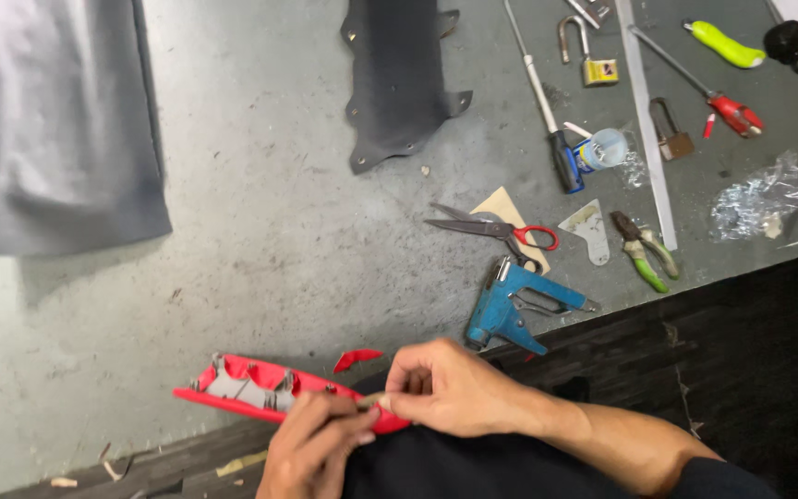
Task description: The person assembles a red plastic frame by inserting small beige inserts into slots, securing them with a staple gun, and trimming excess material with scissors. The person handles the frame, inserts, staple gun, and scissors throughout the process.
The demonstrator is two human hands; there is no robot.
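At the bottom of the frame, near the worktop (260, 231) edge, I see both hands meeting over a red panel (260, 388). The panel lies tilted, its left end out on the worktop and its right end under the hands. My left hand (316, 448) is curled from below against the panel's right end, fingers closed on a small pale piece (371, 400). The right hand (450, 388) comes in from the right, thumb and fingers pinched shut at the same spot; I cannot tell just what it grips. A red scrap (356, 357) lies just above the panel. Right of centre lie a blue staple gun (510, 310), scissors (491, 228) and pliers (644, 249), well apart from the hands. A black sheet (399, 74) lies at the top centre.
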